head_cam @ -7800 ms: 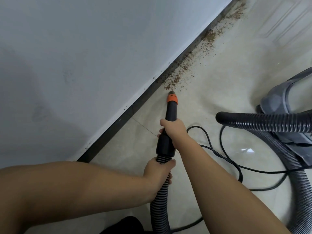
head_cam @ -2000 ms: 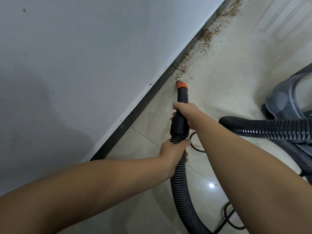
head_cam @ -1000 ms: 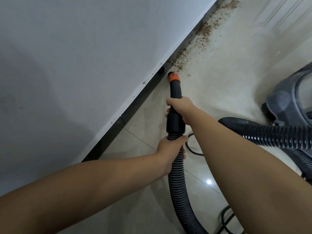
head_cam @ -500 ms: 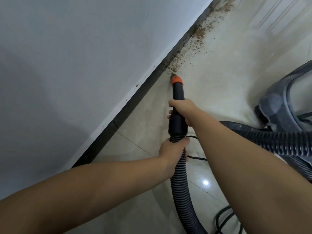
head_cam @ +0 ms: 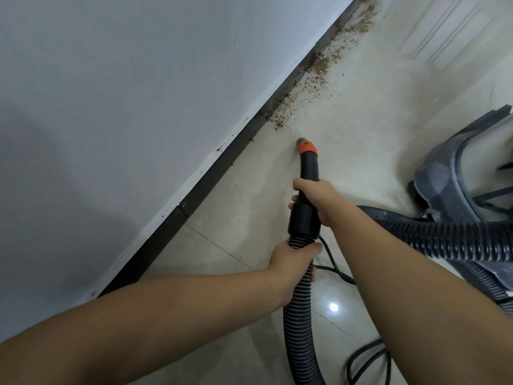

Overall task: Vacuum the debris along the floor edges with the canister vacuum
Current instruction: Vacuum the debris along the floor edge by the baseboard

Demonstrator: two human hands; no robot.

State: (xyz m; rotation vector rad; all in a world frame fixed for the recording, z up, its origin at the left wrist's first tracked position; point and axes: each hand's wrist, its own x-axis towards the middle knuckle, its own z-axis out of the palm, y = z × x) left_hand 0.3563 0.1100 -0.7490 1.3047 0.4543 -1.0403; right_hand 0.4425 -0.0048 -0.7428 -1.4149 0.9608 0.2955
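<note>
A pale grey wall [head_cam: 116, 101] fills the left of the view and bears no writing; nothing readable shows on any item in the frame. Along its foot runs a dark baseboard [head_cam: 211, 176], slanting from lower left to upper right, with a visible joint partway along and a few brown specks stuck to its top edge.

The left hand [head_cam: 291, 265] comes in from the lower left, its fingers curled round the ribbed black hose [head_cam: 298, 315] just below the rigid cuff. Above it the right hand [head_cam: 313, 198] wraps the black nozzle tube [head_cam: 308, 173], thumb over the top. The tube ends in an orange collar [head_cam: 307, 148] with a grey tip resting on or just above the floor; which, I cannot tell. The tip sits a little out from the baseboard, with bare tile between them.

The brown debris [head_cam: 313, 76] lies ahead of the tip, a loose band hugging the baseboard and running up toward the far corner, thickest near the wall and thinning to scattered grains on the open tile. The nearest grains are just beyond the tip.

The cream tiled floor [head_cam: 361, 140] lies open ahead and right of the nozzle. A black power cord [head_cam: 333, 269] trails behind the hands. At the right edge stands the grey canister vacuum [head_cam: 455, 176], with another length of hose crossing in front of it.
</note>
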